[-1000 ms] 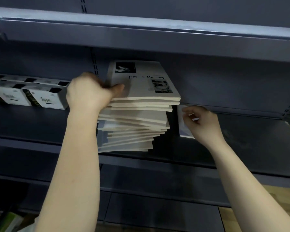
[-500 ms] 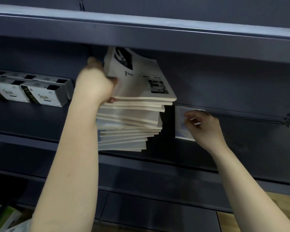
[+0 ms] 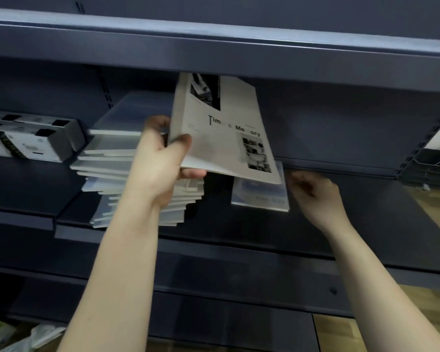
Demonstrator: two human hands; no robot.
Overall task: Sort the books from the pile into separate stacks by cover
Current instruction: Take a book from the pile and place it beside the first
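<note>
Lifted off the pile [image 3: 137, 179], the top book [image 3: 226, 138] tilts upright — left hand [image 3: 163, 171] pinching it, right hand [image 3: 313, 191] loosely curled, empty.

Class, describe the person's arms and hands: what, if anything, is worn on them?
Both forearms are bare as far as the frame shows; no sleeve is visible. The left hand and right hand wear no gloves, and no watch, bracelet or ring can be seen.

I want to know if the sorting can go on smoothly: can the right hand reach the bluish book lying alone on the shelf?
Probably yes. The right hand is empty, just beside the bluish book; only the lifted book in the left hand overhangs its far edge.
</note>
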